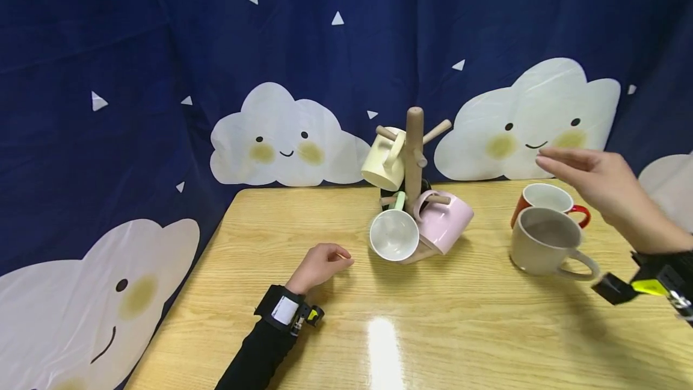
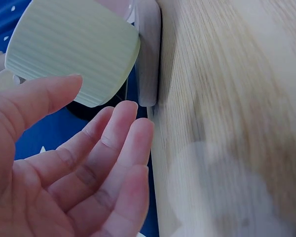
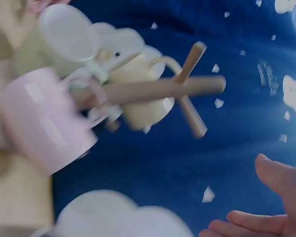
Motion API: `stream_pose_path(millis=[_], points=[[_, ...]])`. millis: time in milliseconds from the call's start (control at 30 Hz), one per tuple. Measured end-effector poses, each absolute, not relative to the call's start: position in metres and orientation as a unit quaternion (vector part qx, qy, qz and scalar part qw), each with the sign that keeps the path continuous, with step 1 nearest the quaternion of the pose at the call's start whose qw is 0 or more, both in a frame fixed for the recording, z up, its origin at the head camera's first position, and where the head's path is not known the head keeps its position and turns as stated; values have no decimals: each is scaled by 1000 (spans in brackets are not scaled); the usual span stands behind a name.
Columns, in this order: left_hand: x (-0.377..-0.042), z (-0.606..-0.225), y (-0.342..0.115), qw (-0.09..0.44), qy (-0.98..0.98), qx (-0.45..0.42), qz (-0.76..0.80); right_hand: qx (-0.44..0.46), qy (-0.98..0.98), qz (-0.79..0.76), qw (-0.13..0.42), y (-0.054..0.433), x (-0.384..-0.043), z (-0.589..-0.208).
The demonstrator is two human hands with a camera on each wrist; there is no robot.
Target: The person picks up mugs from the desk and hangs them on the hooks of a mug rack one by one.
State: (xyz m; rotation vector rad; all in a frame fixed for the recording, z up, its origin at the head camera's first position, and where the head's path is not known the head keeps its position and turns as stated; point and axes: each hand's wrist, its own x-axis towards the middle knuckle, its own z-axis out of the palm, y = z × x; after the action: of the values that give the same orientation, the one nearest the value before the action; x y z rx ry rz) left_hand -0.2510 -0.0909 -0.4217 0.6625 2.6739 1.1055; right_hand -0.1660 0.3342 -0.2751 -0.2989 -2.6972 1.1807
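Two hands (image 1: 319,266) (image 1: 612,188), empty and relaxed, wooden table (image 1: 460,330) below, blue cloud-patterned cloth (image 1: 303,47) behind.

A dark blue cloth (image 1: 178,23) fills the upper part of the head frame and runs down its left side, scattered with small white triangles (image 1: 338,18). Smiling white clouds with yellow cheeks are printed on it: one left of centre (image 1: 281,131), one right of centre (image 1: 533,113), and a large one at lower left (image 1: 81,312), cut by the frame edge. A partial cloud (image 1: 668,188) shows at far right. The pale wood-grain worktop (image 1: 460,324) spreads across the lower centre and right, with a bright glare patch (image 1: 385,354) near the bottom.
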Motion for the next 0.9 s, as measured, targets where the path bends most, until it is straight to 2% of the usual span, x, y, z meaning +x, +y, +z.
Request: stream_pose_path(millis=[233, 467, 700, 900], points=[[-248, -422, -92, 84, 897, 225, 370, -133, -905, 394, 84, 374, -124, -338], [-247, -419, -94, 82, 896, 224, 375, -169, -909, 378, 59, 391, -98, -377], [-245, -418, -96, 92, 897, 214, 375, -152, -934, 312, 81, 394, -88, -400], [-244, -420, -96, 92, 898, 214, 372, -120, -954, 222, 163, 387, -86, -416]])
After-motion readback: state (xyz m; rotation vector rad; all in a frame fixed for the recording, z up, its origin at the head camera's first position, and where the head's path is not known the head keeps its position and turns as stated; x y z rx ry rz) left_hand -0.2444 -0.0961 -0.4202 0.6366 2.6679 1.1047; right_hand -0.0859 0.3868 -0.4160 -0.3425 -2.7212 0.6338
